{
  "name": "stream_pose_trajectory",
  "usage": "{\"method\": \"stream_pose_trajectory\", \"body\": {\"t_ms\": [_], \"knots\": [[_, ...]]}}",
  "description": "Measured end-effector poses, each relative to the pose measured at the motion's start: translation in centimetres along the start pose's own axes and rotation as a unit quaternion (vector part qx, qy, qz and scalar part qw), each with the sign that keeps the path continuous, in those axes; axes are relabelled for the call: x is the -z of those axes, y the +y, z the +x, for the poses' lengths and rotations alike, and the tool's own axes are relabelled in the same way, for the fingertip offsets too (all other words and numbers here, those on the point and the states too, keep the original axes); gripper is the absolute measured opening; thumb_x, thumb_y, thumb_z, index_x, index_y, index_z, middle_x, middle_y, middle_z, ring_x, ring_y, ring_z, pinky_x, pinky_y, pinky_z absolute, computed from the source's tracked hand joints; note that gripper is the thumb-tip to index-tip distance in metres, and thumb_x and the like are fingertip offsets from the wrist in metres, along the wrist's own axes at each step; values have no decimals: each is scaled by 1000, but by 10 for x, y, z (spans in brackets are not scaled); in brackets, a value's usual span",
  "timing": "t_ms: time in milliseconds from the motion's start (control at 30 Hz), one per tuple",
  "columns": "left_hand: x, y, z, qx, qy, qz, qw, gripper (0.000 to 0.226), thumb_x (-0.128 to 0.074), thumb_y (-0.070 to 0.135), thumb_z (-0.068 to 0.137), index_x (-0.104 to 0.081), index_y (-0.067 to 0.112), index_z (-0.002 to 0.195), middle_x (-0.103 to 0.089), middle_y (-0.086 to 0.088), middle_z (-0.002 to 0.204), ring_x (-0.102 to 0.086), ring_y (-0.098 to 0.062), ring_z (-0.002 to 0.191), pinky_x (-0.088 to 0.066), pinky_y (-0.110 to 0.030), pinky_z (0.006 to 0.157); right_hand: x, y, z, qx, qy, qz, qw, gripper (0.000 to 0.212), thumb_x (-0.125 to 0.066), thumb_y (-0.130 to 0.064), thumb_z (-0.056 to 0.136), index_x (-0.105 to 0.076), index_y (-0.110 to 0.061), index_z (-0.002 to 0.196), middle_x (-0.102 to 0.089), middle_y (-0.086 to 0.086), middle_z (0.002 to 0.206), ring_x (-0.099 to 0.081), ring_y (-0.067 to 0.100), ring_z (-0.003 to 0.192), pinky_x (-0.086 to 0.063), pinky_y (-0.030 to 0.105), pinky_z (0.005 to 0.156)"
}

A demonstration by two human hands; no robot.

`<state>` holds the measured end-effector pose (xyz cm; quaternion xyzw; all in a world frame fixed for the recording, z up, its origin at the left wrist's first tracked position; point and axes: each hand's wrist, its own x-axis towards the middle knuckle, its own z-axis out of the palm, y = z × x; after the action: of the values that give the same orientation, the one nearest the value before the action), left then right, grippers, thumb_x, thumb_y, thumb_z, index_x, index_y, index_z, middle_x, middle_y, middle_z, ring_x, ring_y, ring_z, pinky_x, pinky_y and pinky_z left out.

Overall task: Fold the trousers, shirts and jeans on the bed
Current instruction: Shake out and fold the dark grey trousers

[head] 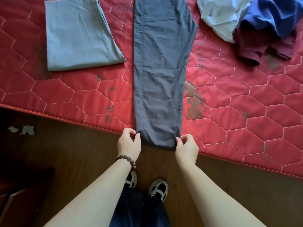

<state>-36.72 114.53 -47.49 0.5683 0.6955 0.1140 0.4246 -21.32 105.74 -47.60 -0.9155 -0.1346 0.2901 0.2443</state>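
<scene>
Trousers (159, 76), dark grey, are lying lengthwise down the middle of the bed (246, 102), cuffs overhanging its near edge. I am pinching the left cuff corner with my left hand (129, 142) and the right corner with my right hand (186, 148). A folded light-blue garment (78, 33) is sitting toward the far left corner.

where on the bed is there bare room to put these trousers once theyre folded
Bare mattress lies right of the dark trousers, below the unfolded heap. A narrower patch sits below the folded grey garment, left of the trousers. The far right corner is crowded.
</scene>
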Motion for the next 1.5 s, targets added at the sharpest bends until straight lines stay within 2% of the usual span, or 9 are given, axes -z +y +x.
{"method": "stream_pose_trajectory", "body": {"t_ms": [300,467,600,733,933,1000,1133,1233,1500], "knots": [[-6,-1,4,60,-82,-7,995,31,-68,33,83,-58,4,87,-65,-8,86,-59,-27,83,-41,-28,69,5,2,1,-9,-31,42,999,16,-64,-28,90,-57,-15,96,-61,-1,87,-56,19,86,-36,28,72],[-2,-3,1,75,-97,-31,992,48,-67,36,84,-58,6,120,-62,-11,120,-56,-29,113,-47,-44,97,12,8,8,19,-64,66,996,9,-65,-22,89,-63,-13,87,-66,1,83,-61,20,84,-45,32,75],[5,-13,-6,10,-100,-75,992,21,-71,28,82,-60,13,92,-68,-1,94,-63,-19,91,-49,-23,78,12,12,4,46,-109,88,989,8,-58,-21,94,-59,-14,92,-67,3,88,-61,20,85,-46,35,78],[13,-19,-4,40,-126,-95,987,39,-78,31,77,-48,23,100,-64,10,87,-62,-3,81,-42,-5,60,13,18,-1,38,-108,99,988,8,-57,-26,94,-54,-23,101,-63,-4,82,-61,19,84,-43,22,67],[24,-29,-10,65,-276,87,955,28,-60,30,89,-60,4,80,-62,-7,77,-57,-20,73,-43,-32,67,30,36,-18,54,-227,42,971,70,-53,-24,95,-14,-60,142,-67,-8,87,-62,5,82,-44,12,68],[30,-27,-13,64,-246,71,965,10,-48,18,93,-56,15,88,-55,-6,76,-52,-20,71,-36,-30,62,40,41,-23,48,-254,46,965,74,-45,-14,97,-13,-65,139,-70,0,89,-65,13,81,-49,20,72],[52,-25,-23,91,-278,-176,940,71,-40,-2,93,-39,59,129,-65,7,74,-59,-8,66,-48,-27,54,59,37,-23,31,-321,151,934,82,-33,15,89,-38,-49,139,-68,11,111,-61,25,70,-55,32,65],[64,-4,-28,27,-335,-199,921,74,-42,-16,87,-58,47,123,-66,13,120,-62,-5,110,-57,-30,79,76,26,-19,68,-352,187,915,74,-47,11,90,-43,-45,139,-71,-3,111,-66,19,75,-52,33,55],[96,95,7,-247,-184,61,949,40,-54,-13,80,-75,20,89,-51,7,116,-40,-7,116,-27,-17,103,127,-70,18,258,-234,53,936,27,-65,5,83,-76,-20,83,-58,-10,111,-54,-2,102,-41,14,91]]}}
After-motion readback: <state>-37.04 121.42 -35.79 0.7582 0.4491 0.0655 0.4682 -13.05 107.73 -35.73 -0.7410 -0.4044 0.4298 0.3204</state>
